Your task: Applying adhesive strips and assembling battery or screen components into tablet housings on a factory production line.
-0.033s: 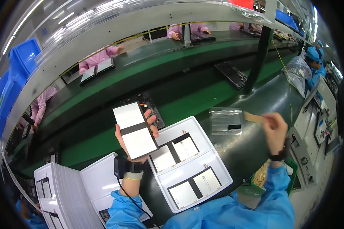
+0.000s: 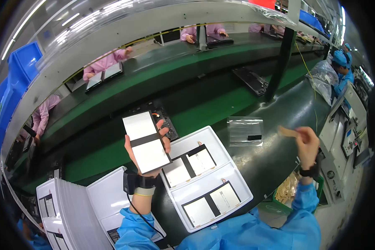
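Observation:
My left hand (image 2: 166, 139) holds up a flat battery pack (image 2: 151, 156) with two white panels, a black band between them and black edges. The fingers wrap its right side and the thumb lies at its left. Off to the right, my right hand (image 2: 307, 146) is closed in a pinch on a tan paper strip (image 2: 287, 132), which sticks out to the left. Between the hands, a white two-compartment tray (image 2: 175, 196) holds similar battery packs (image 2: 189, 166), with short wire leads showing. Behind the raised pack lies a dark device chassis (image 2: 168, 121), partly covered.
A clear plastic bag (image 2: 239, 129) with a black piece lies right of the tray. Stacked white trays (image 2: 73, 212) stand at lower left. A green bin (image 2: 264, 208) of tan strips sits below my right arm. A dark post (image 2: 280, 66) rises beyond; co-workers sit across the green line.
My right hand has moved right and slightly down with the tan strip, away from the plastic bag. My left hand and the battery pack stay almost in place.

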